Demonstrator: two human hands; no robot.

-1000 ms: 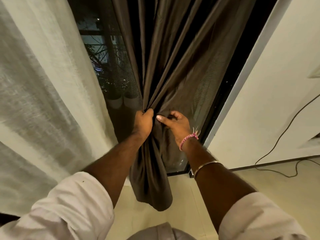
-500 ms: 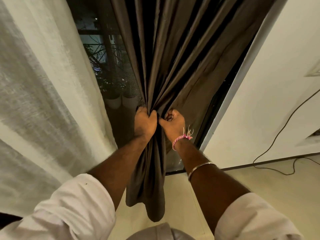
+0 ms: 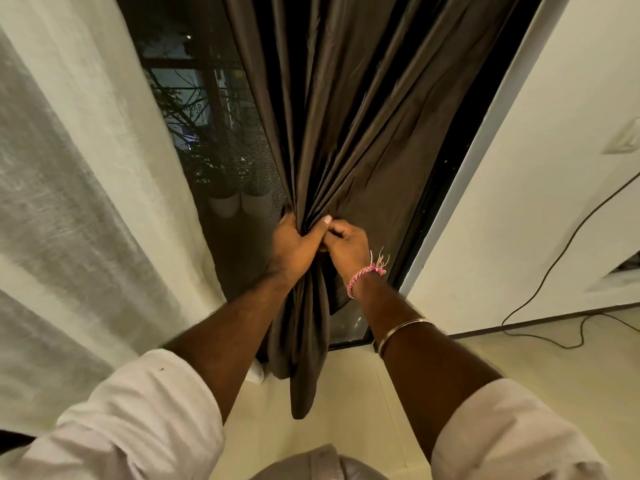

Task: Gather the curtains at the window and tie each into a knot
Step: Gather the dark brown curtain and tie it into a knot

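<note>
A dark window (image 3: 194,133) at night fills the view ahead, with a pale wall (image 3: 554,168) to the right and cream floor (image 3: 346,410) below. The brown curtain (image 3: 346,116) hangs in front of it, its folds drawn into a bunch that I grip at the middle: my left hand (image 3: 294,247) is closed around the gathered folds and my right hand (image 3: 346,240) pinches the cloth just beside it, the two touching. The tail (image 3: 304,375) hangs loose below. The slick fabric could slide out if I loosen one grip before looping the tail. A white sheer curtain (image 3: 86,202) waits at left, untied. The curtain tops are cut off, and my fingers are mostly buried in the folds.
</note>
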